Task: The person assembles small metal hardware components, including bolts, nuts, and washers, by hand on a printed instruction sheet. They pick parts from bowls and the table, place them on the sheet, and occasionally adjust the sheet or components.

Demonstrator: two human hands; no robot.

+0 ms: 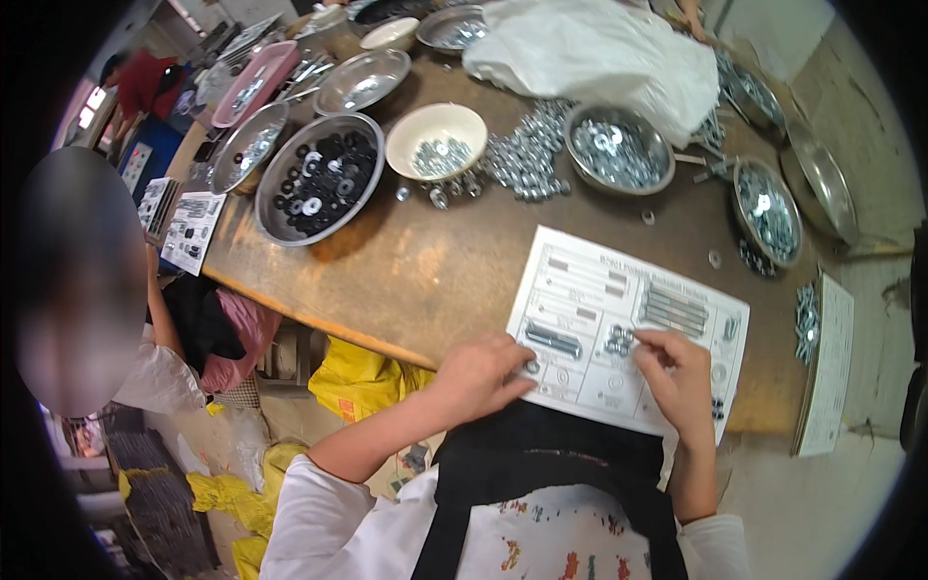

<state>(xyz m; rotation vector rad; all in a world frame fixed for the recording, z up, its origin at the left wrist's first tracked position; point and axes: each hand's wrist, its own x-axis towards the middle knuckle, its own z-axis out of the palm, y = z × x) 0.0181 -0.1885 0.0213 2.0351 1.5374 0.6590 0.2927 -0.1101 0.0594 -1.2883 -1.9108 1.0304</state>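
The wooden counter (425,261) runs from upper left to lower right, and its near edge passes just in front of the person's two hands. Between the row of bowls at the back and the printed parts sheet (628,329) in front lies a broad bare stretch of wood. The sheet lies at the near edge, its lower border at or slightly past the lip. A second sheet (826,372) with small metal parts on it lies at the far right edge.

The left hand (478,375) rests palm down on the sheet's lower left corner, fingers curled loosely together, fingertips (527,365) touching a small washer (533,366) just below a dark bolt (553,340) lying on the paper. Whether it grips anything I cannot tell.

The right hand (677,377) lies on the sheet's middle, thumb and forefinger pinched together at a small heap of nuts (619,340); the other fingers are folded under.

At the back stand a steel bowl of black washers (319,179), a cream bowl of nuts (437,140), a loose heap of nuts (527,155) on the wood, a steel bowl of washers (619,150) and another steel bowl (768,211) to the right. A white plastic bag (599,53) lies behind them. Another person sits at the left, off the counter's end
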